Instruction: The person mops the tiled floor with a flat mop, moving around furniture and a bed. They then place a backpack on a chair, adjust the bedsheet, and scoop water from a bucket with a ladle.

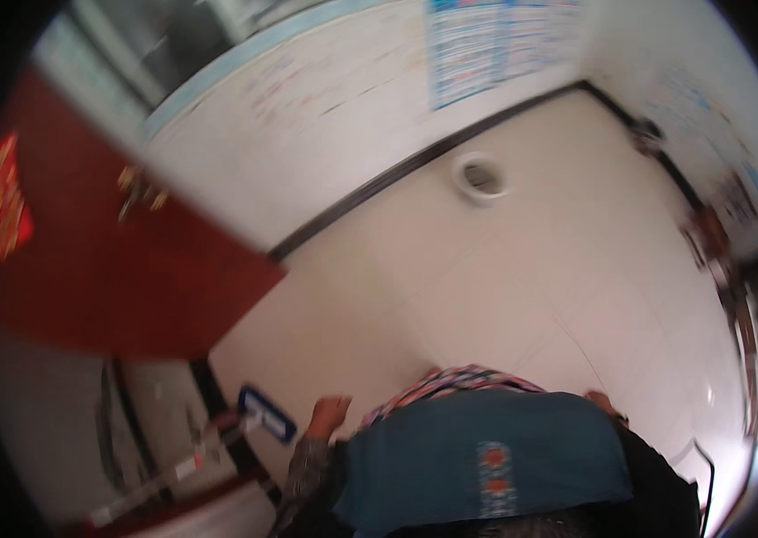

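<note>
My left hand [330, 413] hangs low beside my body, its fingers curled; whether they are fully closed is unclear. Left of it is a flat blue-framed head [266, 413], perhaps a mop's, at the end of a pale pole that slants down to the left. At my other side, my right hand [600, 401] is mostly hidden by my clothing, and only a part of it shows. A teal cloth garment [412, 457] with an orange floral strip covers my front, above a patterned cloth [469, 378].
An open red door [123, 276] with a brass-coloured handle [140, 191] stands at left. A round white container [479, 178] sits on the tiled floor [486, 282] near the wall. Blurred furniture [711, 235] lines the right side. A poster [473, 50] hangs on the far wall.
</note>
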Motion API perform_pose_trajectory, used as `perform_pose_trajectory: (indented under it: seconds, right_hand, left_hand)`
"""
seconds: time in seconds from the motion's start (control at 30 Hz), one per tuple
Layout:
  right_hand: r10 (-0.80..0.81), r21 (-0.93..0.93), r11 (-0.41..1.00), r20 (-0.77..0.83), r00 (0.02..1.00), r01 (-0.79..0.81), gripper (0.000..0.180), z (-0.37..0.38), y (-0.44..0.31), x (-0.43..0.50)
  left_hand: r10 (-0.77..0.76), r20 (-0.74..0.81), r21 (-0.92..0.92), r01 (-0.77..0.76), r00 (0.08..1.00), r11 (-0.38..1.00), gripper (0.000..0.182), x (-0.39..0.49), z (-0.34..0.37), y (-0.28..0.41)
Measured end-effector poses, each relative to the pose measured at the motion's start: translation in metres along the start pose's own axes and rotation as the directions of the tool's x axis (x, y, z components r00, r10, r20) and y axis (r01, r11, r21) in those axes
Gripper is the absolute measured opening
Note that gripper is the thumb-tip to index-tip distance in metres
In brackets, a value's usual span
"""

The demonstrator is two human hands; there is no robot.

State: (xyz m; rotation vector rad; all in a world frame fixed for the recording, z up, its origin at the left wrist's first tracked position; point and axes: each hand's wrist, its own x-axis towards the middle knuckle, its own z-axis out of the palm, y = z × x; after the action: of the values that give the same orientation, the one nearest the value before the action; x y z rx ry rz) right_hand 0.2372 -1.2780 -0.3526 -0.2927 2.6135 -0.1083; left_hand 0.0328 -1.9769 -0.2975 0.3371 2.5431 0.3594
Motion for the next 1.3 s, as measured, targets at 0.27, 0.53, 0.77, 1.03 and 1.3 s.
perform_pose_trajectory:
  seconds: [0.27, 0.53, 0.77, 1.03, 1.3]
  right_hand:
    - [0.524, 0.649, 0.407, 0.410, 0.746, -0.643, 0.026, -0.066, 0.194, 0.010]
    - [0.452, 0.742, 0.534, 0.155, 0.878, -0.405, 0.023, -0.193, 0.323, 0.166]
    - [0.036, 0.815, 0.579, -0.064, 0.997, 0.031, 0.017, -0.228, 0.239, 0.305]
    - [-0.019, 0.569, 0.810, 0.265, 0.964, -0.140, 0.015, -0.228, 0.267, 0.326]
    - [0.204, 0.799, 0.502, 0.261, 0.943, -0.330, 0.013, -0.305, 0.384, 0.360]
  left_hand:
    - [-0.363, -0.183, -0.483, 0.239, 0.913, 0.843, 0.024, 0.026, 0.015, 0.110]
    - [-0.367, -0.018, -0.517, 0.306, 0.930, 0.800, 0.023, 0.037, 0.049, 0.230]
    - [-0.536, -0.026, -0.429, 0.475, 0.844, 0.769, 0.027, 0.025, 0.051, 0.255]
    - [-0.535, -0.039, -0.502, 0.446, 0.844, 0.741, 0.023, 0.083, 0.052, 0.263]
    - [-0.406, -0.070, -0.523, 0.313, 0.911, 0.793, 0.019, 0.243, 0.036, 0.238]
